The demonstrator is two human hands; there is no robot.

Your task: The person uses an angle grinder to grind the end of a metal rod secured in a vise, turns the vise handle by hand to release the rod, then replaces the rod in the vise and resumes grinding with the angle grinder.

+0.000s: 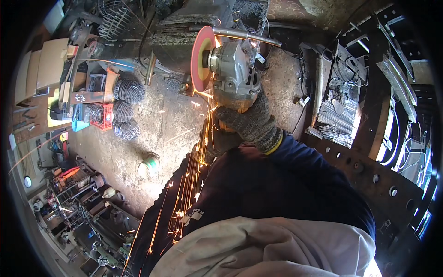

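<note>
My right hand [251,122], in a grey knitted glove with a yellow cuff edge, is closed around the body of an angle grinder [233,69]. The grinder's red and yellow disc [199,60] stands on edge, touching or very near a bent metal rod [251,36]. Orange sparks [196,154] stream from the disc down past my left side. Below the grinder my left hand [216,147] is gloved and dim. Sparks and shadow hide its fingers, so its hold cannot be made out.
Layered metal [180,37] lies behind the disc. Wire coils [129,91] and a red crate [106,116] stand at left. A small round can [148,165] sits on the floor. Thin metal strips [339,115] are piled at right beside a drilled steel beam [355,165]. Machinery [87,221] fills the lower left.
</note>
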